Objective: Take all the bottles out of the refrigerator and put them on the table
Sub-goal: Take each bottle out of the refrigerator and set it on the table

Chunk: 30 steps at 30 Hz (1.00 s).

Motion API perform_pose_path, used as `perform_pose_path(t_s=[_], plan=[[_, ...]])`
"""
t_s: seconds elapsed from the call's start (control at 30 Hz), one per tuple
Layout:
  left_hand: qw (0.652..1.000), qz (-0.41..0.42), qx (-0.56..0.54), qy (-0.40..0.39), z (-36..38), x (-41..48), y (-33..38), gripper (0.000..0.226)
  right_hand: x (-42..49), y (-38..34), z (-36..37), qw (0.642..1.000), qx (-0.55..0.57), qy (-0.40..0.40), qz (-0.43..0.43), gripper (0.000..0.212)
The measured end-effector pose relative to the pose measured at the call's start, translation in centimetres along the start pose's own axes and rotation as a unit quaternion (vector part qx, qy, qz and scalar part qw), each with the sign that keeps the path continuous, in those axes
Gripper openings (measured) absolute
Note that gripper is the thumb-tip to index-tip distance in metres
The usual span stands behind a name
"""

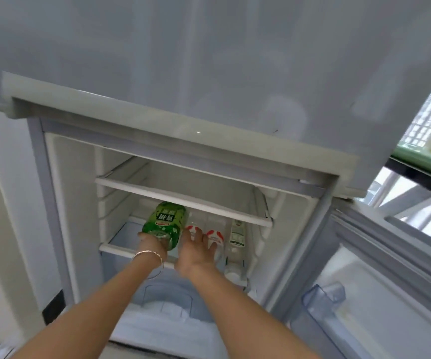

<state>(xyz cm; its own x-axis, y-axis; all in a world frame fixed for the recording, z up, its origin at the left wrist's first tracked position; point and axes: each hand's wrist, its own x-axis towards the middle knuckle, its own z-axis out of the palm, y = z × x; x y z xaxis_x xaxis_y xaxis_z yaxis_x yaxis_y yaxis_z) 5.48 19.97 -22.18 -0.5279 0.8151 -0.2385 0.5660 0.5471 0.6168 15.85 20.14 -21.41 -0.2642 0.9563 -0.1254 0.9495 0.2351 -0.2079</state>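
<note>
The refrigerator [61,203] stands open in front of me. On its lower shelf [117,248] lies a green-labelled bottle [166,220], tilted with its neck toward me, and my left hand [153,246] is closed around that neck end. My right hand [196,251] reaches onto the shelf with fingers spread over two clear bottles with red-and-white labels [215,237]; whether it grips them I cannot tell. A fourth clear bottle with a white-and-green label [236,235] lies at the right end of the shelf, its white cap toward me.
An upper glass shelf [183,200] sits just above the bottles. A clear drawer [167,301] lies below the shelf. The fridge door [380,275] hangs open at the right with a clear bin [323,301]. The closed upper door [209,73] overhangs the opening.
</note>
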Motion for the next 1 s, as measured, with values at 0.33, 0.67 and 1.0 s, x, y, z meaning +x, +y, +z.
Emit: perform_pose_path(t_s=[0.33,0.67,1.0], plan=[[0.99,0.1,0.055,0.087,-10.9,-7.5,0.9,0.036,-7.6,-1.4,-4.2,0.997,0.074,0.007,-0.027,0.105],[0.955,0.246,0.093,0.135,-19.4,-19.5,5.2,0.041,-18.8,-3.9,-10.5,0.963,0.254,0.087,-0.01,0.086],[0.848,0.485,-0.087,0.194,-29.5,-34.5,14.2,0.046,-31.1,-0.8,-28.0,0.908,0.373,0.179,-0.07,0.049]])
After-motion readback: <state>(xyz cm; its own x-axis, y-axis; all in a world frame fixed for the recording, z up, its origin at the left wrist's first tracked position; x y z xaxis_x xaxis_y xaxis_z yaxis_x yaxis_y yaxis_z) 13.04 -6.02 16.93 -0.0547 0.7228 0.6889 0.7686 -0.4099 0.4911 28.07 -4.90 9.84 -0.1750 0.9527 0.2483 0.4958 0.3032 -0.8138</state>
